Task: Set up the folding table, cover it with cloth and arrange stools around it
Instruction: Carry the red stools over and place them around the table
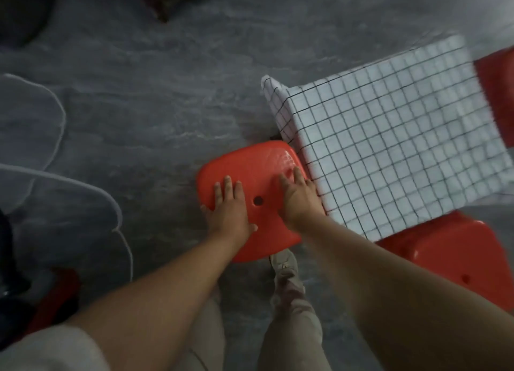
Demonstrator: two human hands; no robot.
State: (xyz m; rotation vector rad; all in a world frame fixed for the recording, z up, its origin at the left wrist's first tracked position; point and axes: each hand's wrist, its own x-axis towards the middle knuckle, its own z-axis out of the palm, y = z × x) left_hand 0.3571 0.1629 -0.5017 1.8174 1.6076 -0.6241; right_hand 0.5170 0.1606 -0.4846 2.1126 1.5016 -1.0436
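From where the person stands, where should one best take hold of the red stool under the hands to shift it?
Probably by the seat's rim: the left hand over the free left edge of the red stool, the right hand over the near edge. The top is smooth, with both palms flat on it; the right side meets the checked cloth.

The one head-worn camera looked steeply down past the person's forearms. It was near enough that the left hand (pixel 229 206) and right hand (pixel 299 201), both flat on the red stool (pixel 250 162), sat mid-frame. Ahead of the fingertips and to their left ran grey floor (pixel 139 106). Just right of the right hand's fingers, the checked cloth (pixel 389 137) filled that side.
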